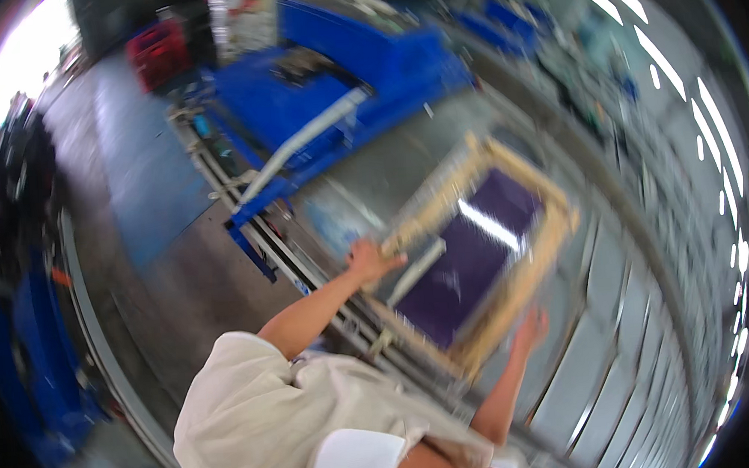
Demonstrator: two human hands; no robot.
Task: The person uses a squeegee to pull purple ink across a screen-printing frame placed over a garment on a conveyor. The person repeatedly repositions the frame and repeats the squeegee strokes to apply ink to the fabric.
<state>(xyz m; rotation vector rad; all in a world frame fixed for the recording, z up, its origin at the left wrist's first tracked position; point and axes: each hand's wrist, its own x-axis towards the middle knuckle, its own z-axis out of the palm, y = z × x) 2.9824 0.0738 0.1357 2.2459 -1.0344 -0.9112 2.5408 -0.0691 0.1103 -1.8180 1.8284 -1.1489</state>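
A wooden screen printing frame with a dark purple mesh panel lies tilted over the long work table in front of me. A bright streak of light reflects off the panel. Across the frame's near left part rests a pale narrow bar, whose kind is too blurred to tell. My left hand grips the left wooden side, with the thumb over its inner edge. Close by the right side is my right hand, smeared by motion; its fingers and any contact with the wood are unclear.
A large blue tray-like unit with a pale bar stands beyond the frame. Metal rails edge the table at left. Flat grey panels run in a row to the right. A red crate stands on the floor.
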